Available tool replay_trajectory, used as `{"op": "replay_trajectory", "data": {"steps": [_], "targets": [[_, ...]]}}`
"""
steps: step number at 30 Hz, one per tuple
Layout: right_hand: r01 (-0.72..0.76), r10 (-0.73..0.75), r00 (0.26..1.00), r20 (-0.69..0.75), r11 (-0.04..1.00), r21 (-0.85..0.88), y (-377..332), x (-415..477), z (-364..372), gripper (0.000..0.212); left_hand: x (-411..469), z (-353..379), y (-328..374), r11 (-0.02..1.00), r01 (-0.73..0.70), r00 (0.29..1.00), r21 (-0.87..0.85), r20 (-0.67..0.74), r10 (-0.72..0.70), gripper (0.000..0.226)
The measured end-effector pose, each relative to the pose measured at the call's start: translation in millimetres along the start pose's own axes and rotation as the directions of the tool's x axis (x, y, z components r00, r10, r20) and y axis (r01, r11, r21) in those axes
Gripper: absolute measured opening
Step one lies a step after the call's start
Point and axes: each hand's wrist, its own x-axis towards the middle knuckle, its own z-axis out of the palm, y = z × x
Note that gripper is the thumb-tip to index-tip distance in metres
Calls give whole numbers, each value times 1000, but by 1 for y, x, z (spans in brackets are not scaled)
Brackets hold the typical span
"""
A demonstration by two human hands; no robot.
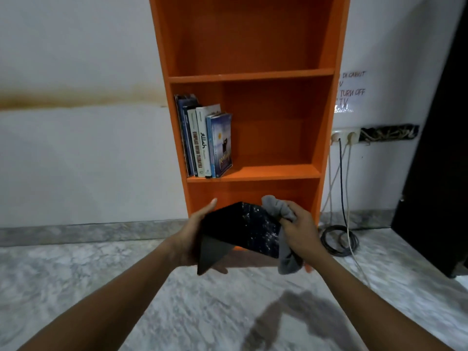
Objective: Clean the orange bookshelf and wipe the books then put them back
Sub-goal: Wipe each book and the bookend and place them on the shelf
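Observation:
An orange bookshelf (250, 74) stands against the white wall ahead. Several books (205, 143) stand upright at the left of its middle shelf; the top shelf is bare. In front of the lowest compartment my left hand (195, 236) holds a black book (243, 229) from the left side and underneath, tilted with a speckled dark cover facing me. My right hand (296, 231) grips a grey cloth (281, 211) and presses it against the book's right edge, with the cloth's end hanging down below the hand.
Two plugs sit in a wall socket (344, 136) right of the shelf, their cables (339, 239) running down to a coil on the marble floor. A dark cabinet or door (440, 173) stands at the far right. A handwritten paper note (352, 89) is on the wall.

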Motion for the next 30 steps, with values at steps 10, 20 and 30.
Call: {"op": "replay_trajectory", "data": {"steps": [10, 20, 30], "targets": [[315, -363, 926, -101, 894, -320, -36, 32, 9, 41, 16, 14, -11, 984, -17, 1000, -176, -28, 12, 71], [535, -366, 834, 412, 358, -765, 41, 20, 50, 75, 53, 35, -25, 981, -22, 999, -192, -45, 14, 52], [743, -582, 620, 526, 220, -632, 81, 7, 49, 35, 65, 16, -17, 959, -40, 996, -279, -84, 17, 62]]}}
